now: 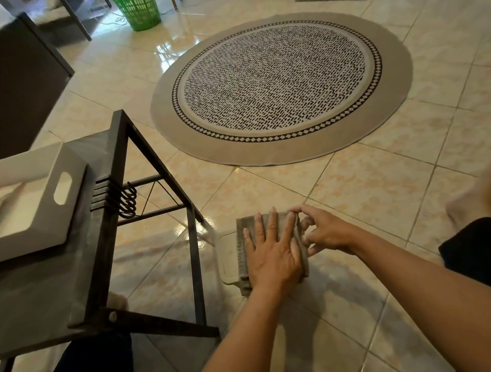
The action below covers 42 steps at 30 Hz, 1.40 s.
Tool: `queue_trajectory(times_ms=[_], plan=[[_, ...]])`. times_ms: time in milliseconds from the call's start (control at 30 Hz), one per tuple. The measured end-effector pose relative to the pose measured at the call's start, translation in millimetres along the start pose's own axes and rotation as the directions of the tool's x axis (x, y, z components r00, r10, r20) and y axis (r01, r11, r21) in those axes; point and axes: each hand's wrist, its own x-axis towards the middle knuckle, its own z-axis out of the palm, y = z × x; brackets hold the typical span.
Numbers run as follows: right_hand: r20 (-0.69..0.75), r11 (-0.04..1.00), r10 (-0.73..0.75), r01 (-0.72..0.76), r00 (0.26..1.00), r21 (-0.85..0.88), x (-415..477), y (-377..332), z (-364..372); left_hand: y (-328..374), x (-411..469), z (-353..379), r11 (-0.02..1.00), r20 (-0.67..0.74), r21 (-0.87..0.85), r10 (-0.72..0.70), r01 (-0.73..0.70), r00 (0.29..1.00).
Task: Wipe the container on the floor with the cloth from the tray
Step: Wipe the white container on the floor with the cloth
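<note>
Container (226,258) lies on the floor (357,193), lower centre of frame, under the cloth (241,247). Left hand (269,253) presses flat, fingers spread; right hand (321,232) pinches the cloth edge. Maintain even pressure; wipe overlapping strokes across the whole surface.

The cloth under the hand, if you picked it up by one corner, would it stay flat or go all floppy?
Probably floppy: the cloth is soft, ribbed fabric, folded in layers, so it would likely unfold and dangle. It looks light. The left hand lies flat on it over the container; without that, it might slide on the smooth surface.
</note>
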Motion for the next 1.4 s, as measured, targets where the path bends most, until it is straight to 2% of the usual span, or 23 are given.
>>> queue_trajectory(times_ms=[100, 200, 233, 333, 433, 567, 667, 900, 1033, 1100, 1267, 1400], plan=[[0.009, 1.000, 0.010, -0.010, 1.000, 0.019, -0.1, 2.5, 0.0, 0.3, -3.7, 2.1, 0.997, 0.008, 0.006, 0.072, -0.072, 0.997], [-0.015, 1.000, 0.005, -0.004, 1.000, 0.031, -1.4, 2.6, 0.7, -8.6, 1.4, -0.1, 0.998, -0.020, -0.027, -0.058, 0.057, 0.998], [-0.015, 1.000, 0.005, -0.004, 1.000, 0.030, -1.3, 2.1, 1.2, -8.5, 2.0, 0.1, 0.999, -0.015, -0.024, -0.043, 0.043, 0.999], [-0.011, 0.999, 0.011, -0.010, 1.000, 0.031, -1.1, 2.2, 2.0, -8.7, 0.6, -0.1, 0.992, 0.032, 0.035, 0.116, -0.117, 0.993], [-0.035, 0.999, 0.012, -0.011, 0.999, 0.031, -1.7, 3.3, 3.0, -28.5, 4.1, -3.8, 0.999, -0.008, -0.018, -0.028, 0.028, 1.000], [-0.060, 1.000, 0.013, -0.013, 0.998, 0.012, -3.0, 1.9, 5.9, -58.4, -4.6, -8.8, 0.967, -0.029, -0.062, -0.250, 0.247, 0.968], [-0.067, 1.000, 0.010, -0.011, 0.998, -0.010, -2.7, 0.4, 6.6, -61.3, -27.3, -5.4, 0.940, -0.043, -0.110, -0.328, 0.322, 0.944], [-0.057, 1.000, 0.012, -0.011, 0.998, 0.012, -2.9, -0.4, 5.4, -14.9, -25.1, 2.9, 1.000, -0.027, -0.011, -0.007, 0.007, 1.000], [-0.047, 1.000, 0.004, -0.003, 0.999, 0.024, -3.1, -1.3, 4.2, -10.9, -0.2, -3.5, 0.997, 0.018, 0.027, 0.066, -0.066, 0.998], [-0.061, 1.000, -0.004, 0.005, 0.998, 0.014, -3.8, 0.2, 6.5, -21.0, 8.3, -4.4, 1.000, 0.005, 0.011, 0.012, -0.012, 1.000], [-0.114, 0.998, 0.005, 0.002, 0.994, 0.061, -6.3, 5.3, 15.2, -47.0, 4.8, -6.9, 0.944, -0.046, -0.091, -0.322, 0.317, 0.946], [-0.160, 0.994, 0.009, 0.009, 0.987, 0.110, -12.1, 4.9, 22.6, -26.5, -13.6, -5.2, 0.906, -0.050, -0.143, -0.408, 0.398, 0.912]])
